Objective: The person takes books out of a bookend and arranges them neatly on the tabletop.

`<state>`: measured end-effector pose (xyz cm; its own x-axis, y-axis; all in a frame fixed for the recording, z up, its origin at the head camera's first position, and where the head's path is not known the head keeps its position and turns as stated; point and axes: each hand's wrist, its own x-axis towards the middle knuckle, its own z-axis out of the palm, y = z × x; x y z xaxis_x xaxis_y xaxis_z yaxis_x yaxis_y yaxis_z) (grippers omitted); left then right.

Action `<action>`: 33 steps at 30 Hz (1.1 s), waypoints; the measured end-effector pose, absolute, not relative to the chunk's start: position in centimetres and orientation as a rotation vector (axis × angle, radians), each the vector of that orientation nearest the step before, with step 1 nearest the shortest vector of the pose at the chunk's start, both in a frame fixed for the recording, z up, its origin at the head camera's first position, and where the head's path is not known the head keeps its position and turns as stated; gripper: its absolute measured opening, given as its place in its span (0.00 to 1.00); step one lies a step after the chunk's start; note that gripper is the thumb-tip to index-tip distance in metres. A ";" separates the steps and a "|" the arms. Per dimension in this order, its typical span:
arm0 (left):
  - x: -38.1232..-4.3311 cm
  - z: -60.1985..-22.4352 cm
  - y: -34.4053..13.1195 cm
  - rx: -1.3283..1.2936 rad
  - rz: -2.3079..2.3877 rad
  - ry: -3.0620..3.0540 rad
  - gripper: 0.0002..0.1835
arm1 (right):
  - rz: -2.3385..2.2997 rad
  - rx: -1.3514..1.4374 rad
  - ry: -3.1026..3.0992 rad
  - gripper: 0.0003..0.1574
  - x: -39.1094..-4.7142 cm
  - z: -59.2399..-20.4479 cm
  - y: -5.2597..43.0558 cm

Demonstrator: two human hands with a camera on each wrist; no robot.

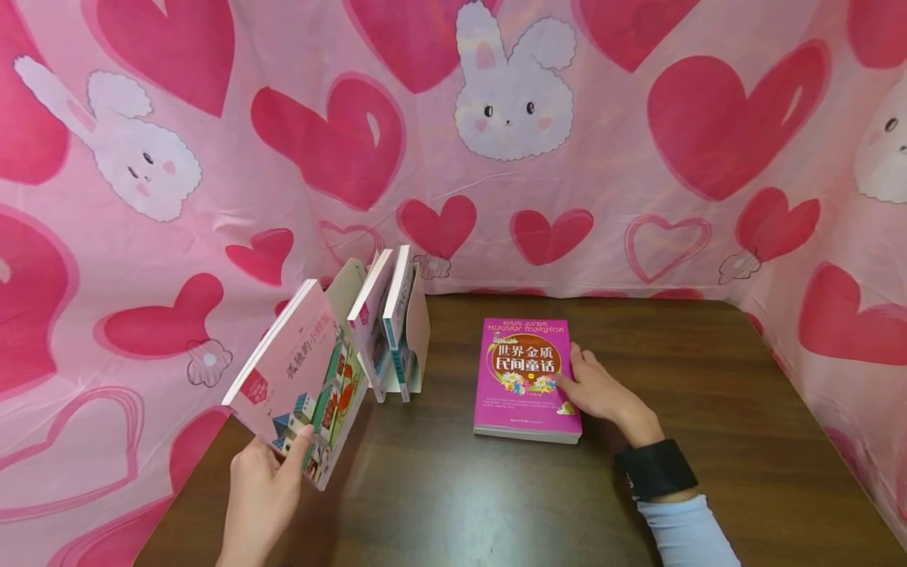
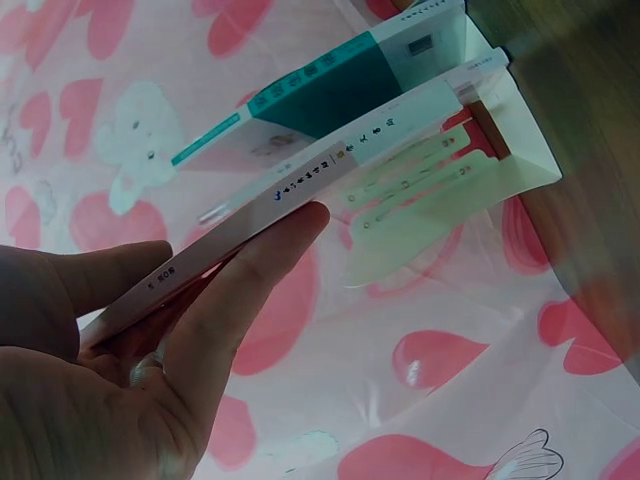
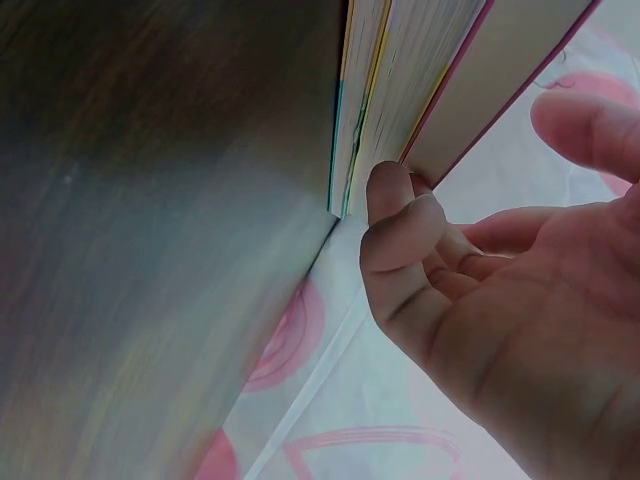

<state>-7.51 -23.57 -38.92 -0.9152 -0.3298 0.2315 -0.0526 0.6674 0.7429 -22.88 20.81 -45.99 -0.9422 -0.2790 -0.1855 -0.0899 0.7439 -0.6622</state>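
Observation:
My left hand [image 1: 265,488] holds a thin pink picture book [image 1: 286,370] by its near lower edge, thumb on the cover and fingers behind. The book is tilted in the air left of a pale book holder [image 1: 420,331]. In the left wrist view the book's white spine [image 2: 300,190] runs between thumb and fingers. My right hand [image 1: 605,394] is at the right side of a thick purple book [image 1: 524,417] lying flat on the table. In the right wrist view the bent fingers [image 3: 400,235] touch the page-edge side of the stacked books [image 3: 415,80]; the thumb stands apart from them.
Two thin books, a pink one [image 1: 372,315] and a white-and-teal one [image 1: 400,315], stand upright in the holder. The brown wooden table [image 1: 439,488] is bounded behind and at the sides by a pink cloth [image 1: 602,157] with hearts and rabbits.

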 end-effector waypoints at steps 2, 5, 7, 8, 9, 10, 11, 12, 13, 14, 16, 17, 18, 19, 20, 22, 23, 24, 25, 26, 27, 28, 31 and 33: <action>-7.3 -38.8 -23.5 0.304 -1.116 -2.544 0.19 | -0.991 -0.285 2.676 0.57 -22.9 -46.0 20.8; -7.1 -38.8 -23.4 0.295 -1.121 -2.546 0.19 | -0.984 -0.285 2.714 0.56 -22.9 -46.1 20.7; -7.1 -38.7 -23.2 0.287 -1.128 -2.537 0.18 | -0.980 -0.294 2.752 0.55 -23.0 -46.1 20.7; -7.0 -38.6 -23.2 0.286 -1.135 -2.537 0.19 | -0.979 -0.297 2.771 0.55 -23.0 -46.1 20.6; -7.0 -38.6 -23.1 0.286 -1.141 -2.535 0.19 | -0.979 -0.300 2.789 0.54 -23.0 -46.1 20.6; -7.0 -38.6 -23.1 0.287 -1.148 -2.533 0.19 | -0.980 -0.304 2.804 0.54 -23.1 -46.1 20.6; -7.0 -38.5 -23.0 0.291 -1.155 -2.532 0.20 | -0.979 -0.306 2.816 0.53 -23.1 -46.1 20.6; -7.0 -38.5 -23.0 0.294 -1.164 -2.533 0.20 | -0.980 -0.307 2.823 0.53 -23.1 -46.1 20.6; -6.9 -38.4 -23.0 0.300 -1.171 -2.535 0.21 | -0.984 -0.308 2.830 0.52 -23.1 -46.1 20.6; -6.9 -38.4 -23.0 0.300 -1.175 -2.533 0.21 | -0.986 -0.310 2.835 0.52 -23.1 -46.1 20.6; -6.8 -38.4 -22.9 0.291 -1.176 -2.529 0.21 | -0.991 -0.311 2.841 0.51 -23.1 -46.1 20.6; -6.8 -38.4 -22.8 0.278 -1.176 -2.526 0.20 | -0.995 -0.310 2.842 0.51 -23.1 -46.0 20.6; -6.8 -38.4 -22.8 0.262 -1.171 -2.521 0.19 | -1.002 -0.309 2.842 0.51 -23.1 -46.0 20.5; -6.7 -38.4 -22.7 0.246 -1.163 -2.517 0.19 | -1.010 -0.310 2.843 0.51 -23.1 -46.0 20.5; -6.7 -38.4 -22.7 0.227 -1.157 -2.513 0.18 | -1.015 -0.318 2.845 0.51 -23.1 -46.0 20.5; -6.7 -38.4 -22.5 0.192 -1.149 -2.506 0.16 | -1.041 -0.328 2.859 0.50 -23.2 -46.0 20.5; -6.7 -38.4 -22.4 0.175 -1.144 -2.501 0.16 | -1.054 -0.334 2.866 0.49 -23.2 -45.9 20.5; -6.7 -38.4 -22.4 0.162 -1.142 -2.496 0.15 | -1.066 -0.345 2.875 0.49 -23.2 -45.9 20.4; -6.7 -38.4 -22.3 0.149 -1.151 -2.492 0.15 | -1.082 -0.350 2.883 0.48 -23.2 -45.8 20.4; -6.8 -38.4 -22.1 0.133 -1.161 -2.485 0.16 | -1.094 -0.357 2.893 0.47 -23.2 -45.8 20.3; -6.8 -38.4 -22.0 0.121 -1.172 -2.478 0.16 | -1.110 -0.355 2.902 0.47 -23.2 -45.8 20.3; -6.9 -38.4 -21.9 0.110 -1.179 -2.471 0.16 | -1.121 -0.355 2.905 0.47 -23.2 -45.7 20.3; -7.1 -38.4 -21.5 0.089 -1.192 -2.454 0.16 | -1.156 -0.360 2.912 0.45 -23.1 -45.6 20.1; -7.1 -38.5 -21.2 0.085 -1.184 -2.451 0.14 | -1.178 -0.366 2.915 0.44 -23.1 -45.5 20.0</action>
